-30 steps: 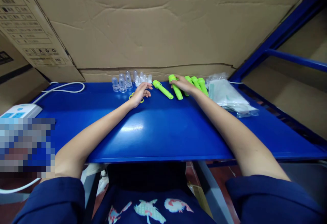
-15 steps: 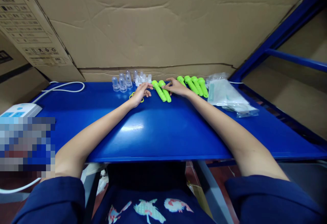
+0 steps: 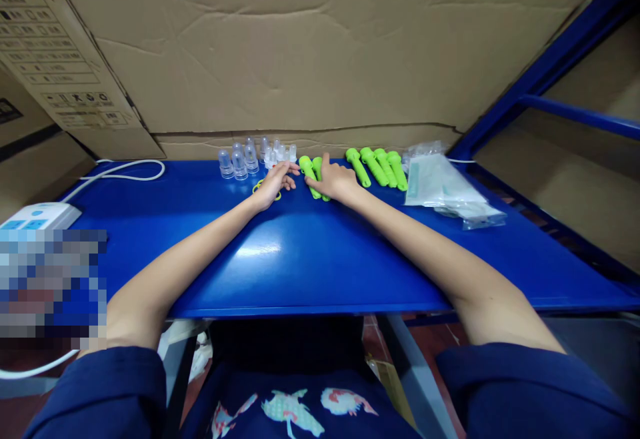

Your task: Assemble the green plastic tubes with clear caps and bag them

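Note:
My left hand [image 3: 273, 184] rests on the blue table [image 3: 300, 252] with fingers spread, over a yellow-green loop [image 3: 259, 188]. My right hand [image 3: 336, 180] lies flat on two bright green flashlights [image 3: 310, 173] just right of the left hand, fingers stretched out. Three more green flashlights [image 3: 380, 165] lie in a row further right. A cluster of clear plastic caps [image 3: 250, 156] stands behind my left hand.
Clear plastic bags [image 3: 445, 189] lie at the right of the table. A white power strip [image 3: 40, 215] with a white cable [image 3: 125, 171] sits at the left. Cardboard sheets [image 3: 310, 52] form the back wall. A blue metal frame [image 3: 560, 65] runs along the right.
My right hand slid a green flashlight leftwards from the row and set it beside the single one near my left hand. The left hand stayed put.

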`<state>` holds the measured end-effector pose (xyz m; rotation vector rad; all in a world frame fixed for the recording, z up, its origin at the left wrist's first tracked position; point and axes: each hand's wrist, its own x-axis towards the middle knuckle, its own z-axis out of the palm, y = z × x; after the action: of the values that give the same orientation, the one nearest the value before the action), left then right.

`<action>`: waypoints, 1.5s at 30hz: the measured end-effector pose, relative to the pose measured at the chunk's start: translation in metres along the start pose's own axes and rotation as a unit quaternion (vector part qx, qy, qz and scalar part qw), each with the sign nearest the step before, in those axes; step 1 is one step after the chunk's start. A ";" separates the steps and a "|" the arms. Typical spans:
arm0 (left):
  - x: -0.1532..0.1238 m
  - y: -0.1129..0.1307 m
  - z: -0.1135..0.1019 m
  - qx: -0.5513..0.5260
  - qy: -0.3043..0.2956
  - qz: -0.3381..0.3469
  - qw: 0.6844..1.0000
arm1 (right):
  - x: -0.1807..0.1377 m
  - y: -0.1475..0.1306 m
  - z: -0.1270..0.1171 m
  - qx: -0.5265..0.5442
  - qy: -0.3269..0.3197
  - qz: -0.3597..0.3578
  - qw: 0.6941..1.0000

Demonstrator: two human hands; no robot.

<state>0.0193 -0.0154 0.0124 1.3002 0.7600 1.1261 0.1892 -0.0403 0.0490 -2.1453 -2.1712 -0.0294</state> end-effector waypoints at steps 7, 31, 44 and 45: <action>-0.001 0.001 0.001 0.015 0.010 0.008 1.000 | 0.013 0.015 0.001 0.055 0.038 0.017 0.998; -0.008 0.009 -0.001 0.186 0.046 0.156 0.969 | 0.026 0.054 0.015 -0.002 0.054 0.085 0.995; 0.001 0.070 -0.027 0.519 -0.231 0.002 0.823 | 0.029 0.057 0.022 -0.010 0.069 0.070 0.995; 0.004 0.067 -0.032 0.531 -0.223 0.003 0.818 | 0.029 0.057 0.022 -0.011 0.068 0.070 0.995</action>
<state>-0.0224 -0.0073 0.0726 2.3834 1.0599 0.2707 0.2445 -0.0088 0.0269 -2.2308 -1.9529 -0.1833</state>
